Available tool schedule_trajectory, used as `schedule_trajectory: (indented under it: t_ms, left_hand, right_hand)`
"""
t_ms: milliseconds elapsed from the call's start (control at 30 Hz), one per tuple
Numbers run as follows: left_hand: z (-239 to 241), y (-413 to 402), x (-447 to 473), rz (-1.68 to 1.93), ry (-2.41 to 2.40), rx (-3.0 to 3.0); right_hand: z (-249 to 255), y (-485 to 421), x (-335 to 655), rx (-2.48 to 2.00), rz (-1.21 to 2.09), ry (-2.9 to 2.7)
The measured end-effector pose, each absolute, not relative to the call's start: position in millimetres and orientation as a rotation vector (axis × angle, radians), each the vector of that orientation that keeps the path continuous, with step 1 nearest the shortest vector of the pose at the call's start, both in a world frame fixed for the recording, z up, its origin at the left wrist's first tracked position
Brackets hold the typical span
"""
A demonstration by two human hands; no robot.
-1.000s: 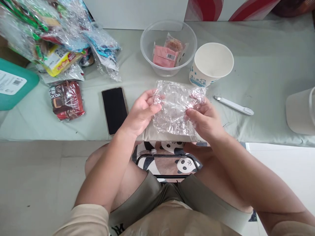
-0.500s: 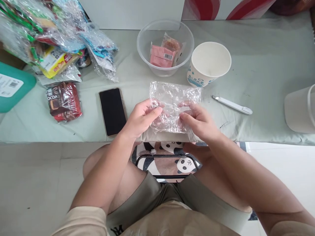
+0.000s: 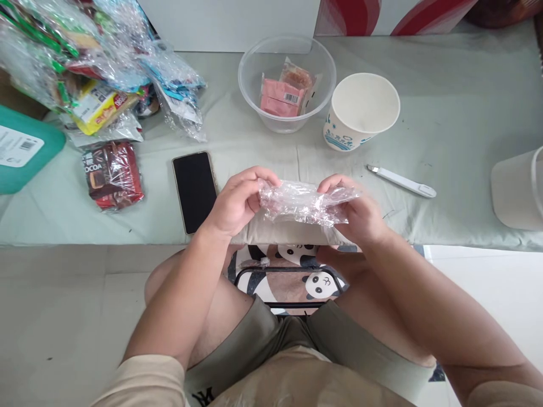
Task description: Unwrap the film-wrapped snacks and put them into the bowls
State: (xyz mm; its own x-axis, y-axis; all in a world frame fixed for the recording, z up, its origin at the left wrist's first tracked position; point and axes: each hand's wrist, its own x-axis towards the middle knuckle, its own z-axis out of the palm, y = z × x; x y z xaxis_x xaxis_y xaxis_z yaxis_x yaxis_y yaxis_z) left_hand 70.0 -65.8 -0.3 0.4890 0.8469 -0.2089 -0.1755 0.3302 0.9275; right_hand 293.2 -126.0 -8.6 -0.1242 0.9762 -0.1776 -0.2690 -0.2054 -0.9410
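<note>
Hands meet at the near edge of the table point(image 3: 445, 113), both closed on one crumpled clear plastic wrapper point(image 3: 303, 202). Left hand point(image 3: 237, 200) pinches the wrapper's left end, fingers curled over the top; right hand point(image 3: 360, 212) grips the right end the same way. Wrapper is bunched into a narrow strip stretched between them, held just above the grey-green cloth (whether anything is inside cannot be told). Black phone point(image 3: 194, 189) lies face up just left of the left hand. Beyond the hands: clear bowl point(image 3: 254, 73) holding pink packets point(image 3: 282, 97), paper cup point(image 3: 363, 110) beside it. White pen-like tool point(image 3: 401, 181) lies to the right. Pile of snack packs point(image 3: 85, 73) at far left, a cocoa pack point(image 3: 111, 174) near it.
</note>
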Motion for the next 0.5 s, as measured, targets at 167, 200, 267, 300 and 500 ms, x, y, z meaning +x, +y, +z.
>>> schedule_trajectory:
  t_ms: [167,200,267,300,500]
  left_hand:
    - [-2.0,-62.1,66.1,0.741,0.853,1.134]
    - [-2.5,-62.3,65.6,0.737,0.887,1.180]
    - [-3.1,-63.3,64.8,0.728,0.915,1.243]
    - [-3.1,-64.1,64.6,0.726,0.909,1.258]
    - [-9.4,-68.5,67.2,0.765,0.902,1.408]
  right_hand:
    - [-10.7,-127.7,293.8,-1.230,1.442,-1.135]
    - [-11.2,-128.2,293.4,-1.276,1.431,-1.179]
    - [-11.6,-128.8,292.5,-1.302,1.478,-1.187]
    - [-11.3,-128.9,292.1,-1.277,1.535,-1.151]
    - [-3.8,-127.4,290.2,-1.153,1.911,-1.236]
